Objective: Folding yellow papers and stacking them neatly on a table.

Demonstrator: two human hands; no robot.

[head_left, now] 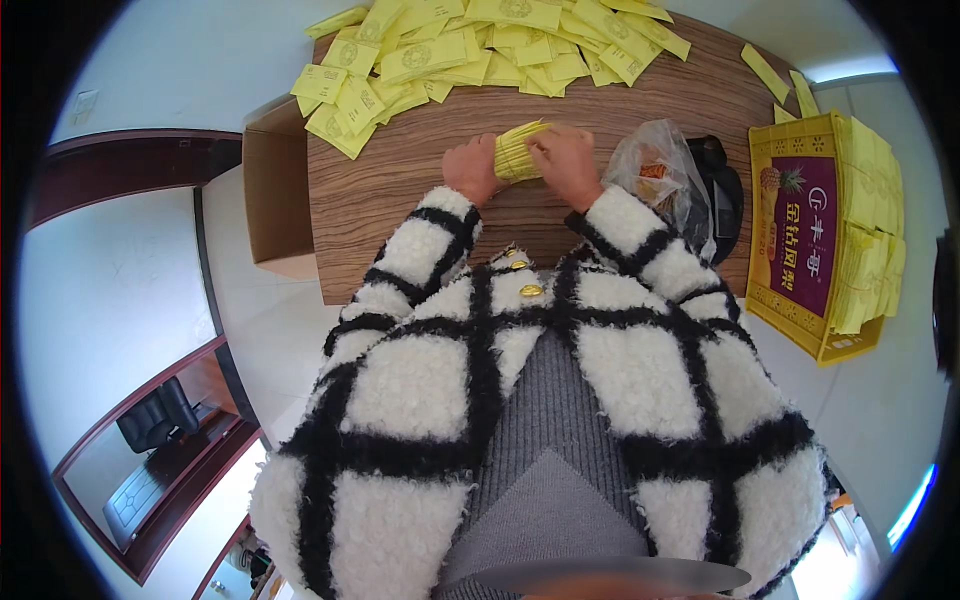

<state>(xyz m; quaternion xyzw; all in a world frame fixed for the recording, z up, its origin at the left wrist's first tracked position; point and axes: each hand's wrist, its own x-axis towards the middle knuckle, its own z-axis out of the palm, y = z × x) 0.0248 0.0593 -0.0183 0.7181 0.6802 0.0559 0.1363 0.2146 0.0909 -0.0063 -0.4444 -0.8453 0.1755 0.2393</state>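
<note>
Near the middle of the desk (pixel 420 190), the left hand (pixel 470 168) and right hand (pixel 566 162) are squeezing a yellow packet bundle (pixel 518 150) from both sides — fingers curled tight, keeping it neat

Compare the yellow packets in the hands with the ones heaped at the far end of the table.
The held stack is squared up, packets on edge, gripped between left hand and right hand. The loose pile lies flat, scattered and overlapping, untouched. The pile holds many more. Both are the same yellow flat packets.
</note>
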